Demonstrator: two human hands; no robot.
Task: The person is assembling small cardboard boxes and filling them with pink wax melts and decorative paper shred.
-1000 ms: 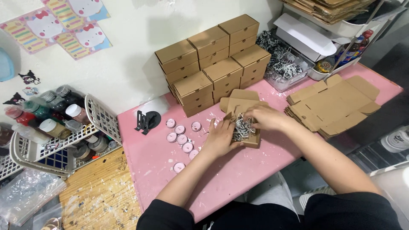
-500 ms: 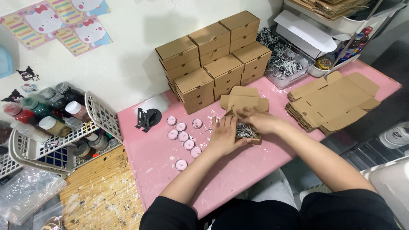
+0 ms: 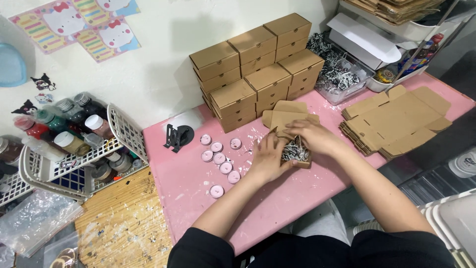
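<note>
On pink table point(image 3: 198, 188) | both hands point(image 3: 292, 149) cup small cardboard box point(image 3: 296, 155) | shredded-paper filling point(image 3: 296, 151)

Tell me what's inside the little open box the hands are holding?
The open cardboard box holds black-and-white shredded paper. The left hand and right hand cover its sides, so anything beneath the shreds or under the hands can't be seen.

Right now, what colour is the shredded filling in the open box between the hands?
Black and white paper shreds fill the brown cardboard box; the head view shows it.
</note>
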